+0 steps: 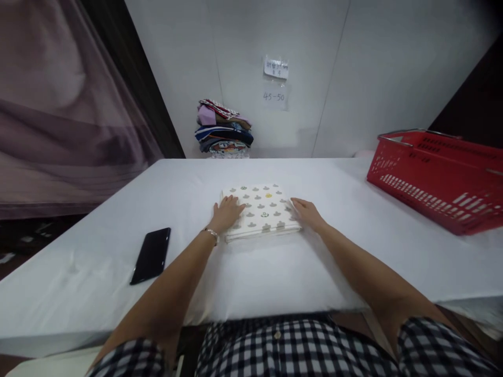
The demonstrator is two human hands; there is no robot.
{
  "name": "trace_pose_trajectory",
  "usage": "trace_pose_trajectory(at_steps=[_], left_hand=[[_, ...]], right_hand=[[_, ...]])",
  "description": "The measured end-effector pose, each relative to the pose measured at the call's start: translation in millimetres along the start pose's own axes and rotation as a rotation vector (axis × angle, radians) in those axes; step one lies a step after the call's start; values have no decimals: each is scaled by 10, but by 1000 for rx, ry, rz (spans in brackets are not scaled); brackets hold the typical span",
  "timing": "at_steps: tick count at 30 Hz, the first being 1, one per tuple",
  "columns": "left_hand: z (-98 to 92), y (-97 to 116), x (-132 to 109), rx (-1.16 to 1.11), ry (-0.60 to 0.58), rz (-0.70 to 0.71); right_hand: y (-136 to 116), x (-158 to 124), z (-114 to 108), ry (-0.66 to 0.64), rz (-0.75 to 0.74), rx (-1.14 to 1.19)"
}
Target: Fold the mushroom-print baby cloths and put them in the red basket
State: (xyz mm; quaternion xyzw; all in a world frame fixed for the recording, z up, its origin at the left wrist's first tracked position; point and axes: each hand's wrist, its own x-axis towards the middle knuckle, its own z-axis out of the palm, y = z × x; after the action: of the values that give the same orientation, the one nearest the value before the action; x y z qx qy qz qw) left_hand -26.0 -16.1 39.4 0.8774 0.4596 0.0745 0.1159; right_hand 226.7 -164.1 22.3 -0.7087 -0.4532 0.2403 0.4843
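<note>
A folded white cloth [261,210] with small grey prints and a yellow one lies flat on the white-covered table. My left hand [227,212] rests on its left edge, fingers somewhat spread and palm down, a bracelet at the wrist. At the cloth's right edge is my right hand [307,211], its fingers stretched out, close together, pointing toward the cloth's side. Neither hand is wrapped round anything.
A black phone [151,255] lies on the table at the left. At the right stands a red plastic basket [436,180] with metal handles. Folded clothes [225,128] are stacked beyond the far edge, near the wall with paper signs [275,69].
</note>
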Motion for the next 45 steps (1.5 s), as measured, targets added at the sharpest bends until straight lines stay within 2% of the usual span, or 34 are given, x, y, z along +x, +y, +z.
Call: trace_pose_trajectory(at_steps=[2, 5, 9, 12, 17, 21, 30, 45], left_hand=[[-17, 12, -173, -2, 38, 104], [55, -22, -476, 16, 40, 303], [209, -132, -699, 50, 74, 436], [268, -173, -702, 46, 135, 435], [286, -169, -665, 16, 174, 432], [279, -149, -662, -14, 165, 401], [276, -111, -662, -88, 164, 342], [270, -87, -666, -142, 149, 293]], right_hand=[[60, -185, -82, 58, -3, -4], [173, -471, -186, 71, -11, -77], [211, -677, -235, -75, -207, -320], [150, -693, -179, -142, -301, -465], [119, -645, 8, -29, -231, -649], [170, -613, 91, -2, -239, -713], [216, -638, 97, 23, -285, -722], [52, -564, 334, 0, -275, -603]])
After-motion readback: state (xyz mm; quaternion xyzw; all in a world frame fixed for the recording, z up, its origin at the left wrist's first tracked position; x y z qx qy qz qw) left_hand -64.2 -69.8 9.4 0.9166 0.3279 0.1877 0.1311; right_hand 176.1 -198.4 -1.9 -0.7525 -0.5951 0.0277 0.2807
